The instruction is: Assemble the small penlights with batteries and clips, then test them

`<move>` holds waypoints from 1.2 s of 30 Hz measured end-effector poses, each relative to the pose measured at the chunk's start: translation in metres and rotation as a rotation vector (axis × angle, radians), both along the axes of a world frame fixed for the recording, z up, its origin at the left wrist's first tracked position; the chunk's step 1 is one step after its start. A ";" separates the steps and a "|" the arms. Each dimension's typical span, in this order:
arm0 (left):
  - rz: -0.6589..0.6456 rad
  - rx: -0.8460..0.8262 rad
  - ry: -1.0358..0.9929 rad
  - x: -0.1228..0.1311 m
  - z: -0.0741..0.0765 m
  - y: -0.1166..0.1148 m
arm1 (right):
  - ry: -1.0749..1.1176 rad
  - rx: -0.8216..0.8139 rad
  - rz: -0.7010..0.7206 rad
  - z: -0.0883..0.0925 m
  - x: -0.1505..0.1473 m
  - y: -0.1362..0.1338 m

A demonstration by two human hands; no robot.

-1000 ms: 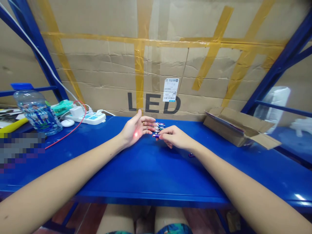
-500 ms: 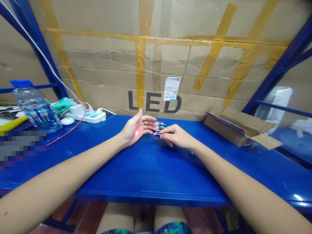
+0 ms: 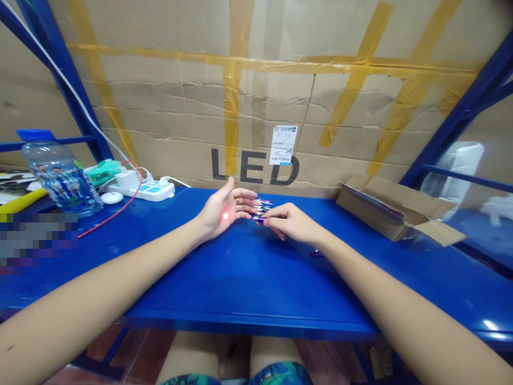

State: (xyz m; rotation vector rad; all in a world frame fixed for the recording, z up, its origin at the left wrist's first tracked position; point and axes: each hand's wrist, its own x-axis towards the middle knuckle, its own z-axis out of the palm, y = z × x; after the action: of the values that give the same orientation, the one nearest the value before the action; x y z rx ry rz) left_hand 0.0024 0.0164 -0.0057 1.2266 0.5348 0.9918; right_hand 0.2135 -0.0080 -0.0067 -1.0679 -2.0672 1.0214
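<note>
My left hand lies palm up and open on the blue shelf top, with a small red light spot on its palm. Several small shiny cylinders with coloured bands, possibly mini laser pointers, sit at its fingertips. My right hand comes in from the right, and its thumb and fingers pinch a purple-blue cylinder. That cylinder touches the group, and the fingers hide part of it. Another small purple item lies on the shelf below my right wrist.
The blue steel shelf has a front edge near my lap. A white power strip, a water bottle, a white mouse and a red wire stand at the left. An open cardboard box stands at the right, against a taped cardboard back.
Both hands have stayed nearly still, with the pinch held. The whole view has drifted slightly, and the small cylinders sit a little closer together between my hands.
</note>
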 end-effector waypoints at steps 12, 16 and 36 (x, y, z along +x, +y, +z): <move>0.489 0.978 0.859 -0.030 0.002 0.029 | -0.228 0.151 -0.210 0.006 0.022 0.051; 0.550 0.968 0.936 -0.045 0.000 0.042 | -0.491 0.304 -0.327 0.013 0.023 0.105; 0.540 0.850 1.007 -0.059 -0.013 0.060 | -0.468 0.230 -0.125 -0.014 -0.031 0.163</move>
State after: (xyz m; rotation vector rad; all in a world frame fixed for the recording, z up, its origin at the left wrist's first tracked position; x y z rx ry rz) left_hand -0.0570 0.0762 -0.0183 2.4539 1.3597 1.0215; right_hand 0.1822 0.1549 -0.0209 -1.3896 -2.3709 0.4838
